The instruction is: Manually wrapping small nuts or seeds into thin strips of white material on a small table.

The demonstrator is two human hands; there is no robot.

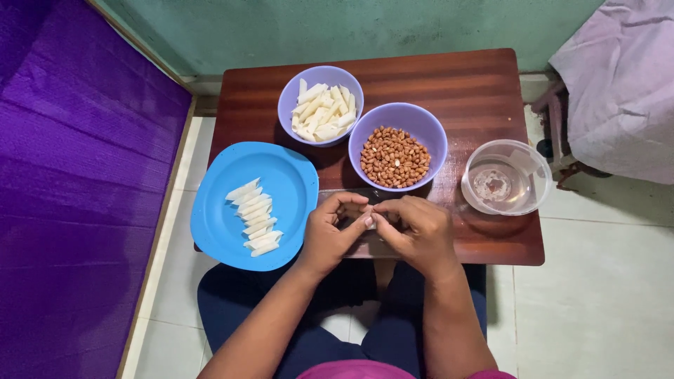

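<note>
My left hand (330,231) and my right hand (415,231) meet at the near edge of a small wooden table (477,91). Both pinch one small pale piece (366,217) between their fingertips; most of it is hidden by my fingers. A blue plate (281,175) lies just left of my left hand, with a row of white tube-shaped pieces (255,217) on it. A purple bowl of brown peanuts (394,157) stands right behind my hands. Farther back is a purple bowl of white tube pieces (323,112).
A clear plastic bowl (507,177) with a little liquid stands at the table's right. A purple mattress (70,175) runs along the left. A pink-covered piece of furniture (618,84) is at the right. My knees are under the table on a tiled floor (597,302).
</note>
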